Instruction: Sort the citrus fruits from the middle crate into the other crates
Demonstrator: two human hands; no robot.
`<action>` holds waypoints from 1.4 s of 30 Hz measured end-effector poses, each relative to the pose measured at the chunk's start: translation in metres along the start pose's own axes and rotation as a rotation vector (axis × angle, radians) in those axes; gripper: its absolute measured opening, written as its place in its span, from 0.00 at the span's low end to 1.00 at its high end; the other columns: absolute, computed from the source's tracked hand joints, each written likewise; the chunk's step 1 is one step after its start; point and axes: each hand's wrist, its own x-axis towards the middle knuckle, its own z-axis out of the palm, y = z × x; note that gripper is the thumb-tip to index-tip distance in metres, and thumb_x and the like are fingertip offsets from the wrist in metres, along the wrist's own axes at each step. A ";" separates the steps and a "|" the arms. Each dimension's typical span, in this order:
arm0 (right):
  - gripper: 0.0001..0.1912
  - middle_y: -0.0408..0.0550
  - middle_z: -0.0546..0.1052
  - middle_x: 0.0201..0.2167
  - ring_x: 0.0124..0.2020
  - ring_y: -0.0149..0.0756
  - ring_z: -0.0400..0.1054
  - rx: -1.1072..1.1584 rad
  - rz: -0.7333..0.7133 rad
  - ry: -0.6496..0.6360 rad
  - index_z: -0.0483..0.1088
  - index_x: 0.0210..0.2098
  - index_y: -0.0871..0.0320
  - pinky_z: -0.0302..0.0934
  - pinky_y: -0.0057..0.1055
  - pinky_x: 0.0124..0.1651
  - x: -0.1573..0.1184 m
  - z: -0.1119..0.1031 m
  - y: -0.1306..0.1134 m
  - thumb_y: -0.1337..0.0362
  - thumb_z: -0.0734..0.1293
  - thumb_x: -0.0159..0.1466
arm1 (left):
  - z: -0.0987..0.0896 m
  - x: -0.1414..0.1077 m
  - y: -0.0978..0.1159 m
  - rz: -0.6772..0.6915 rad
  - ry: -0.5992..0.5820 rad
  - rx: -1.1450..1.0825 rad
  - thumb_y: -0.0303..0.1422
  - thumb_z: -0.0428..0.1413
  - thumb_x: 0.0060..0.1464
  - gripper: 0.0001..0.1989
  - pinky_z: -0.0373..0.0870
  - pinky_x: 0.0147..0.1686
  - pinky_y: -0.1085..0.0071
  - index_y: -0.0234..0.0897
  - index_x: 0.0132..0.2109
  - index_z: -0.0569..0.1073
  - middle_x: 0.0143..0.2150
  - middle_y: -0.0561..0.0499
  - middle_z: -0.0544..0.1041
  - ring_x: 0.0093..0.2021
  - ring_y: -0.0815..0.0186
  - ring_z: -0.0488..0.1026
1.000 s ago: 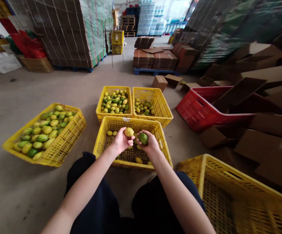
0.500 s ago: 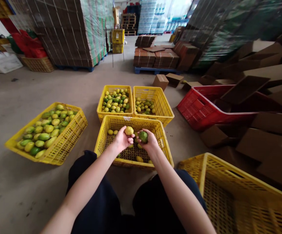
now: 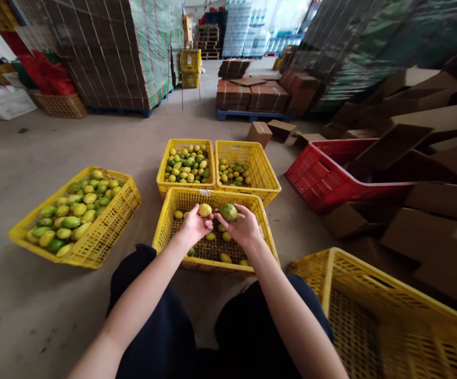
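Observation:
Over the near yellow crate (image 3: 159,231), my left hand (image 3: 194,227) is closed around a yellow lemon (image 3: 205,210). Close beside it, my right hand (image 3: 246,226) grips a green lemon (image 3: 228,212) between thumb and fingers. Both fruits are above the crate's rim level in view, with the hands almost touching. Several yellow lemons (image 3: 225,258) and a greener one (image 3: 191,252) lie scattered on the crate's slatted floor. My forearms and hands hide part of the inside.
Behind stand a yellow crate (image 3: 213,158) well filled with mixed fruit and another (image 3: 270,168) with fewer. A full, tilted crate (image 3: 113,231) is at left. At right are a red crate (image 3: 311,173), loose cardboard boxes (image 3: 425,231) and a large yellow crate (image 3: 386,279).
My right hand has turned and its fingers have opened out somewhat, so the green lemon shows a paler side and sits slightly higher and further left. The left hand has shifted slightly left.

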 end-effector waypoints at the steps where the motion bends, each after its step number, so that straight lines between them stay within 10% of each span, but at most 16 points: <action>1: 0.08 0.53 0.78 0.25 0.30 0.38 0.74 -0.021 0.011 -0.022 0.68 0.33 0.61 0.72 0.31 0.32 0.001 -0.001 0.000 0.66 0.58 0.62 | 0.000 0.001 0.000 0.000 0.004 0.005 0.40 0.35 0.65 0.24 0.56 0.15 0.80 0.31 0.32 0.68 0.21 0.50 0.65 0.15 0.75 0.56; 5: 0.07 0.51 0.77 0.25 0.25 0.34 0.72 -0.166 -0.005 -0.047 0.69 0.29 0.60 0.70 0.28 0.30 0.009 -0.008 0.003 0.63 0.63 0.60 | -0.002 0.006 -0.003 0.090 0.059 0.161 0.41 0.37 0.65 0.22 0.57 0.16 0.79 0.32 0.32 0.66 0.22 0.50 0.67 0.16 0.76 0.58; 9: 0.14 0.40 0.75 0.27 0.28 0.32 0.71 -0.361 -0.378 -0.003 0.67 0.31 0.55 0.70 0.30 0.33 0.013 -0.012 0.009 0.63 0.74 0.49 | -0.008 0.013 -0.006 0.599 0.144 0.530 0.35 0.55 0.57 0.09 0.68 0.30 0.76 0.35 0.39 0.65 0.34 0.50 0.74 0.27 0.73 0.71; 12: 0.24 0.39 0.75 0.35 0.35 0.33 0.71 -0.582 -0.742 0.000 0.68 0.38 0.51 0.69 0.32 0.40 0.011 -0.011 0.010 0.63 0.77 0.43 | -0.013 0.013 -0.005 0.961 0.088 0.772 0.33 0.62 0.50 0.18 0.69 0.43 0.71 0.38 0.45 0.64 0.45 0.47 0.75 0.43 0.67 0.74; 20: 0.24 0.46 0.73 0.44 0.46 0.39 0.70 -0.782 -1.082 -0.028 0.66 0.43 0.51 0.68 0.39 0.48 0.006 -0.010 0.015 0.61 0.75 0.48 | -0.015 -0.004 0.002 1.377 0.131 1.275 0.37 0.61 0.51 0.19 0.68 0.51 0.62 0.40 0.50 0.70 0.47 0.46 0.76 0.49 0.59 0.73; 29: 0.26 0.45 0.76 0.43 0.49 0.42 0.70 -0.690 -0.928 -0.130 0.70 0.43 0.51 0.67 0.42 0.51 0.007 -0.012 0.009 0.64 0.77 0.45 | -0.018 0.000 0.006 1.333 0.076 1.150 0.39 0.63 0.48 0.21 0.68 0.51 0.61 0.43 0.50 0.74 0.51 0.45 0.70 0.49 0.60 0.71; 42: 0.18 0.39 0.80 0.33 0.34 0.32 0.75 -0.367 -0.460 -0.303 0.75 0.36 0.50 0.70 0.30 0.40 0.003 -0.015 -0.012 0.61 0.77 0.45 | -0.006 -0.009 0.018 0.632 -0.189 0.381 0.33 0.67 0.42 0.17 0.68 0.51 0.62 0.35 0.40 0.72 0.39 0.50 0.77 0.41 0.66 0.75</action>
